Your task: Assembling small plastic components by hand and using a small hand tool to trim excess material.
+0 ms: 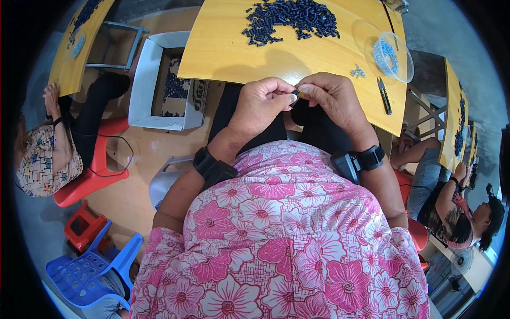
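My left hand (259, 106) pinches a small dark plastic piece (295, 92) between thumb and fingertips, just off the near edge of the table. Against the same spot, the thumb and finger of my right hand (333, 98) are closed; whatever lies in that pinch is too small to make out. Farther up the tabletop spreads a heap of short dark cylindrical pieces (313, 18). To the right stands a clear round bowl (406, 63) holding tiny light-blue pieces (387, 57). A few similar pieces (357, 71) lie loose beside it, and black thread snips (383, 97) rest nearer me.
The yellow table (223, 48) has its front edge just beyond my hands. Left of it, a white carton (139, 87) on the floor holds more dark pieces. Co-workers sit at other tables on both sides. A red stool (85, 226) and blue chair (79, 274) stand at lower left.
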Demonstrator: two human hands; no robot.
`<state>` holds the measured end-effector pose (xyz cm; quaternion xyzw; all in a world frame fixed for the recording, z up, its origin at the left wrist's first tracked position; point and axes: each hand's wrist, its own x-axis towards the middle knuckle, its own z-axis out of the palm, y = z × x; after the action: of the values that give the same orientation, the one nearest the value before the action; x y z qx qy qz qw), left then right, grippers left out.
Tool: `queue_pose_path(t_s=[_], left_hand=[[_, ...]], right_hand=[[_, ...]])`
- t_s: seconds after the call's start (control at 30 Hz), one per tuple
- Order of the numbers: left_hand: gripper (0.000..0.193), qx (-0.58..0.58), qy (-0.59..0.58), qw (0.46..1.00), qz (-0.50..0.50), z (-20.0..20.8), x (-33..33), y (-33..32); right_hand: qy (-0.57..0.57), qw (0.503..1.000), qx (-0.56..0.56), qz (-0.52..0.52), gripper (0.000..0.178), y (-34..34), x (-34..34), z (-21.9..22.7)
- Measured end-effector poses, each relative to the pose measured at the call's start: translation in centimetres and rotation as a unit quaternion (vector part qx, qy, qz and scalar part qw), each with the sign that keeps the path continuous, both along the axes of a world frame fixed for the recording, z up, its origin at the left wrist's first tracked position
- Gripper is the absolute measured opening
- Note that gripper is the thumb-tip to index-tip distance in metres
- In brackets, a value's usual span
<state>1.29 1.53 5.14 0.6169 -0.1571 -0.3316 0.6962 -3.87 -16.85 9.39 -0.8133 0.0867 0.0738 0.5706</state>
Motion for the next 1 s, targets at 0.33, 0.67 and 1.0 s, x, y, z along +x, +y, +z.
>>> queue_pose_path(t_s=[0.33,0.67,1.0], left_hand=[[0.014,-0.014,0.0,1.0,0.004,-0.2,-0.1,0.0],[0.014,-0.033,0.05,0.997,-0.038,-0.9,-0.2,0.4],[0.016,-0.025,0.157,0.986,-0.058,0.5,-0.4,0.6]], right_hand=[[-0.11,0.953,-0.261,0.106,0.012,0.5,-0.3,-0.2],[-0.121,0.943,-0.264,0.162,0.012,0.3,-0.4,-0.5],[-0.17,0.926,-0.264,0.208,0.01,-0.1,-0.7,0.0]])
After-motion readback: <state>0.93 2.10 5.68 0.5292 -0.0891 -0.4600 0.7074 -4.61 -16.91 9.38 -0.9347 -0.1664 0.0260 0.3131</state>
